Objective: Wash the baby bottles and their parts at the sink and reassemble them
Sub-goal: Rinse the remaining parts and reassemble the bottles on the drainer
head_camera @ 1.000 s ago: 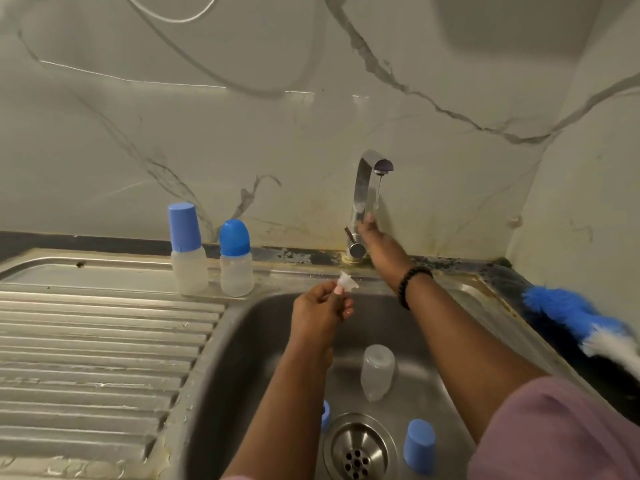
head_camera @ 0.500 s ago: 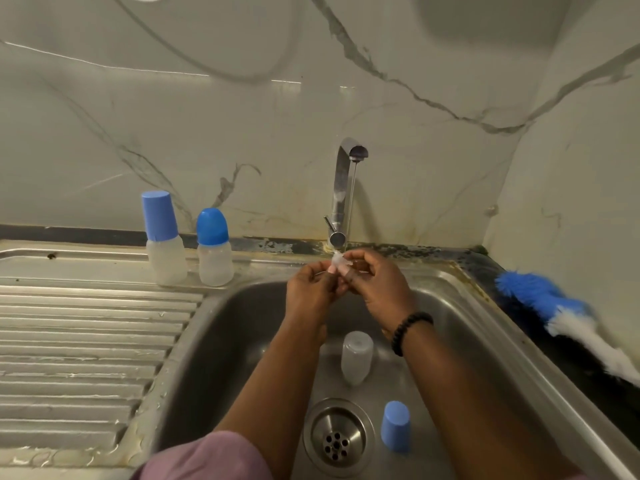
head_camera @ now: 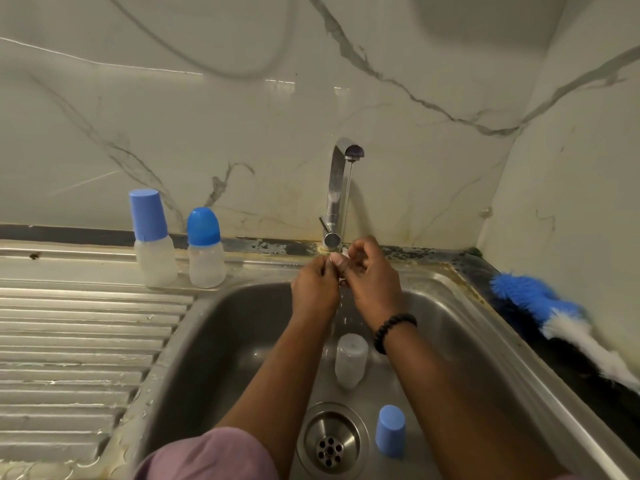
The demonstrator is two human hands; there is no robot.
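Note:
Under a thin stream from the tap [head_camera: 341,181], my left hand [head_camera: 317,284] and my right hand [head_camera: 372,277] meet and together pinch a small white teat [head_camera: 343,252], mostly hidden by the fingers. Water drips below them. A clear open bottle [head_camera: 350,360] lies in the sink [head_camera: 214,348] below my wrists, and a loose blue cap [head_camera: 390,430] stands beside the drain [head_camera: 331,441]. Two capped bottles stand on the drainboard's back edge: a taller one [head_camera: 152,237] and a round-capped one [head_camera: 205,249].
The ribbed steel drainboard [head_camera: 76,348] fills the left. A blue and white bottle brush [head_camera: 554,317] lies on the dark counter right of the sink. Marble wall rises close behind the tap and on the right.
My right hand left the tap lever and came down to join the left hand on the teat. Water now runs over both hands.

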